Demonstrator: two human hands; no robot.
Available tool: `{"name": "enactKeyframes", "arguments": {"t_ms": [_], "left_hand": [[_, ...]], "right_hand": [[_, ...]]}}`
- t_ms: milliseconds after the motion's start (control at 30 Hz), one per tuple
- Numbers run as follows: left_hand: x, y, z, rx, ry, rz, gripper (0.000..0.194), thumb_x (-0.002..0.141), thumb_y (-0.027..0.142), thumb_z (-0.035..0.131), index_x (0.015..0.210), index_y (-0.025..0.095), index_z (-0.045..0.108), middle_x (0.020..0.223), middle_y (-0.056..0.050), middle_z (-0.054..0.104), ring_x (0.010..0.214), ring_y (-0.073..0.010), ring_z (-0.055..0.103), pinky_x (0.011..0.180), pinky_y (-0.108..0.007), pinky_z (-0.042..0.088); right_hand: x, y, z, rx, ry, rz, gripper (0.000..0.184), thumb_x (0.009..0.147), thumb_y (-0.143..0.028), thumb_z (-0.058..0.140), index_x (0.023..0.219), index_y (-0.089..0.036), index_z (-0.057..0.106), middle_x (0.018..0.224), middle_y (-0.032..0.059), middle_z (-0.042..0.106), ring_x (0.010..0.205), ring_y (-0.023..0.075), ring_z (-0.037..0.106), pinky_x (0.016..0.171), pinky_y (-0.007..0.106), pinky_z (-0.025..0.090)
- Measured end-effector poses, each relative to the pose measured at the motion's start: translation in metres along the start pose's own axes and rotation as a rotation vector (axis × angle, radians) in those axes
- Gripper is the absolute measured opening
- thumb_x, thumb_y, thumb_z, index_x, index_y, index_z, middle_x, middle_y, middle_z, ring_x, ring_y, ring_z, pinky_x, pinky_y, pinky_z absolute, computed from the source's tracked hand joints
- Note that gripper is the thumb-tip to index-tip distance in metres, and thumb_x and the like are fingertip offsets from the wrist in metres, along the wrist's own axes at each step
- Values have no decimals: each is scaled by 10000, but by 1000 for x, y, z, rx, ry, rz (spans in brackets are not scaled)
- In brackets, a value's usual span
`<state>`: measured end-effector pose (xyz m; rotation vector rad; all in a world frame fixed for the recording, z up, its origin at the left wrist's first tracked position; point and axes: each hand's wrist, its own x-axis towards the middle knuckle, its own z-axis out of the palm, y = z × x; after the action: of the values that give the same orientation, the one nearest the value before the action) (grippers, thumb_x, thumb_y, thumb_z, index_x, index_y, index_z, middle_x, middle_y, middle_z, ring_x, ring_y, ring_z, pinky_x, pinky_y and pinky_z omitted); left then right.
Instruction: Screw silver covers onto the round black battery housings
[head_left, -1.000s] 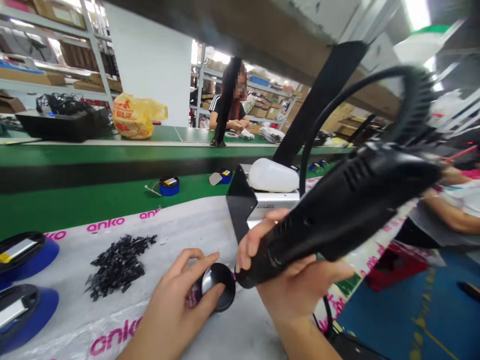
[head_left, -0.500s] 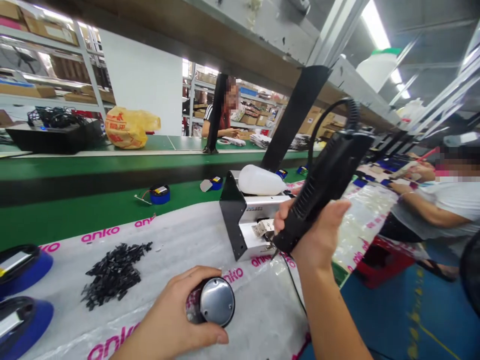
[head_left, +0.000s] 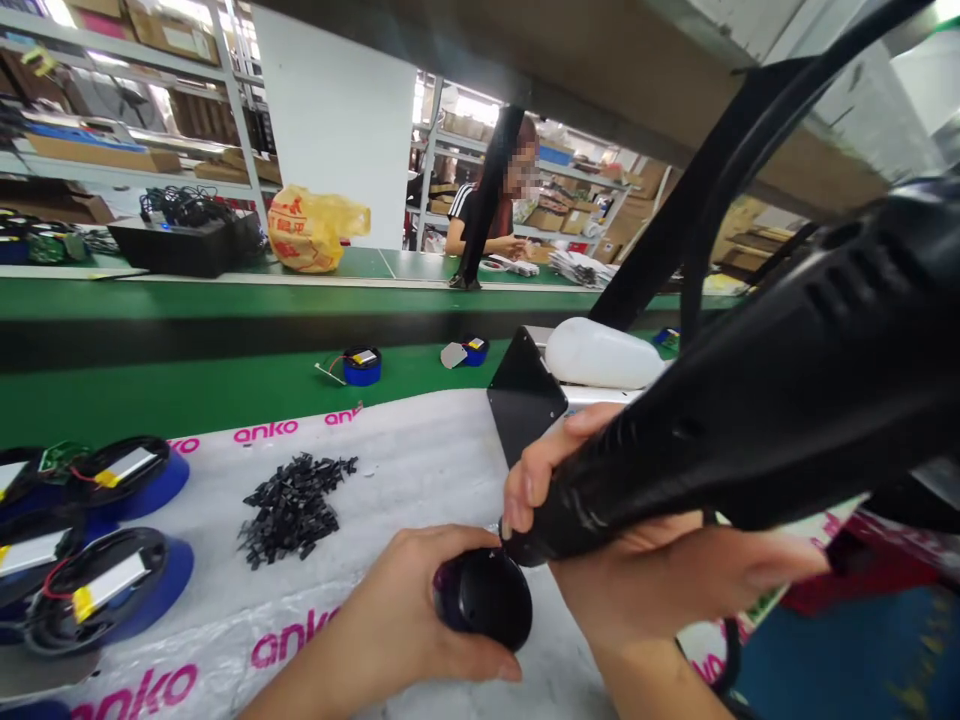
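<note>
One black round part [head_left: 484, 597] low on the table [head_left: 420, 470], left hand [head_left: 405, 630] grip wrapped around it; one black power tool [head_left: 750, 420] (nose touching the part) clasped by right hand [head_left: 637, 560].

1. Black power tool [head_left: 750, 420] – rear end cut off by right edge, tip hidden behind the round black part [head_left: 484, 597].
2. Right hand [head_left: 660, 570] – palm covered by tool.
3. Blue trays [head_left: 112, 590] cut off at left edge.
4. Small black pieces [head_left: 296, 505] – too small to identify.
</note>
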<state>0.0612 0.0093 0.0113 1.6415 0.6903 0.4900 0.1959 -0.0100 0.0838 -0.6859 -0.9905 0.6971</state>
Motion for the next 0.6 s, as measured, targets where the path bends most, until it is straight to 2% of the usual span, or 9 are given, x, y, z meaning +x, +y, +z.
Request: {"name": "enactKeyframes", "arguments": {"t_ms": [100, 200, 367, 600], "left_hand": [[0, 0, 0, -45, -6, -5, 560, 553, 310, 938, 1077, 207, 769, 900, 25, 728, 837, -203, 631, 755, -262, 477], [-2, 0, 0, -100, -24, -17, 481, 589, 301, 917, 1037, 204, 771, 840, 47, 687, 791, -175, 596, 700, -237, 448], [-3, 1, 1, -145, -26, -60, 406, 618, 306, 894, 984, 188, 761, 764, 59, 624, 716, -148, 544, 626, -224, 399], [-2, 3, 3, -110, -46, -60, 351, 645, 229, 847, 976, 174, 743, 804, 23, 657, 754, -183, 594, 687, -262, 468]], "right_hand": [[-3, 8, -3, 4, 4, -21, 587, 681, -793, 675, 881, -243, 712, 512, -3, 636, 312, 178, 502, 256, 285, 418], [-5, 10, -3, -33, -40, -29, 579, 705, -794, 651, 830, -233, 719, 476, -3, 626, 301, 185, 508, 261, 294, 431], [-5, 8, -5, -67, -122, 38, 601, 671, -815, 658, 825, -239, 732, 493, 11, 649, 316, 196, 532, 279, 305, 444], [-15, 21, -8, -76, -18, -2, 612, 613, -828, 690, 848, -263, 678, 528, -13, 638, 337, 189, 534, 297, 305, 442]]}}
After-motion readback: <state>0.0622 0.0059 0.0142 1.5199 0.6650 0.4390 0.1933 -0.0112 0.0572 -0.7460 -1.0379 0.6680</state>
